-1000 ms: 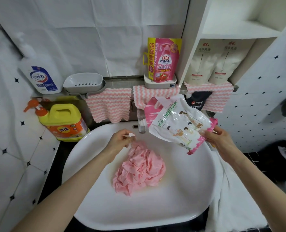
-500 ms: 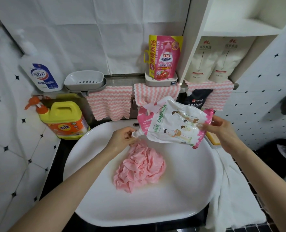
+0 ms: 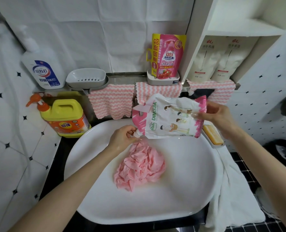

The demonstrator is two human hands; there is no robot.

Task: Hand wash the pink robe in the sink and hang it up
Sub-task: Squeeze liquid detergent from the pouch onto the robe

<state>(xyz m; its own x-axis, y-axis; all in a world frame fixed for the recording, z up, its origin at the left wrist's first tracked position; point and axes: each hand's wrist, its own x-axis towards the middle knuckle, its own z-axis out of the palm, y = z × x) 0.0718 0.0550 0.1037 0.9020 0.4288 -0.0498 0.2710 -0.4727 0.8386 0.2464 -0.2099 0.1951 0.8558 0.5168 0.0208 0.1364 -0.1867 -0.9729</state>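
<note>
The pink robe (image 3: 141,166) lies bunched up in the middle of the white sink basin (image 3: 189,190). Above it I hold a white and pink detergent pouch (image 3: 169,118) lying on its side, spout pointing down-left. My right hand (image 3: 217,118) grips the pouch's bottom end at the right. My left hand (image 3: 123,137) pinches the white cap on the spout (image 3: 137,133), just above the robe's top edge.
A yellow detergent jug (image 3: 63,118) and a white pump bottle (image 3: 43,71) stand at the left. A grey soap dish (image 3: 86,77), a pink refill pack (image 3: 168,56) and striped cloths (image 3: 111,102) line the back ledge. A soap bar (image 3: 212,135) and white towel (image 3: 231,190) lie right.
The pouch swung from tilted upright to lying sideways, its spout lowered to my left hand. My left hand, which held the small cap, now has its fingers at the spout.
</note>
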